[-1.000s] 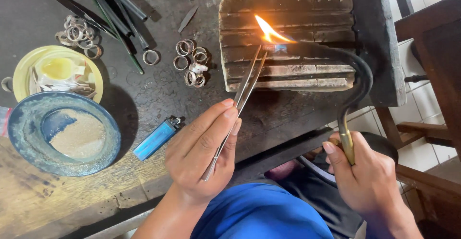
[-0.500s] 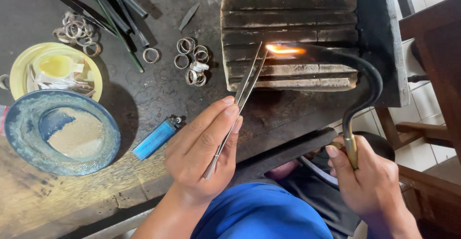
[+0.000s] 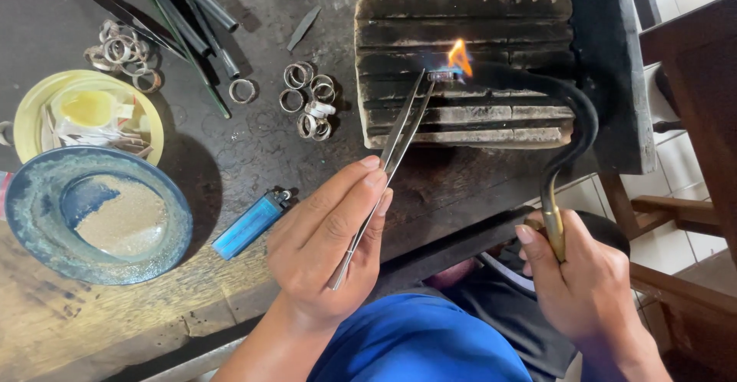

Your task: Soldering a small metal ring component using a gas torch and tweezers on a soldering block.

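left hand (image 3: 326, 248) pinches one pair of tweezers (image 3: 388, 163); right hand (image 3: 583, 282) grips one lit torch (image 3: 564, 132) over one charred block (image 3: 468, 63); dark scorched bench (image 3: 253, 159), tiled floor (image 3: 652, 190) right.

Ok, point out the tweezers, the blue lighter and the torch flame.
tweezers (image 3: 399, 132), head view, mid-shaft above the fingers
blue lighter (image 3: 247, 226), head view, middle of its body
torch flame (image 3: 459, 57), head view, orange tip

Single head cam, looks steeply down, close over workbench (image 3: 230, 152).
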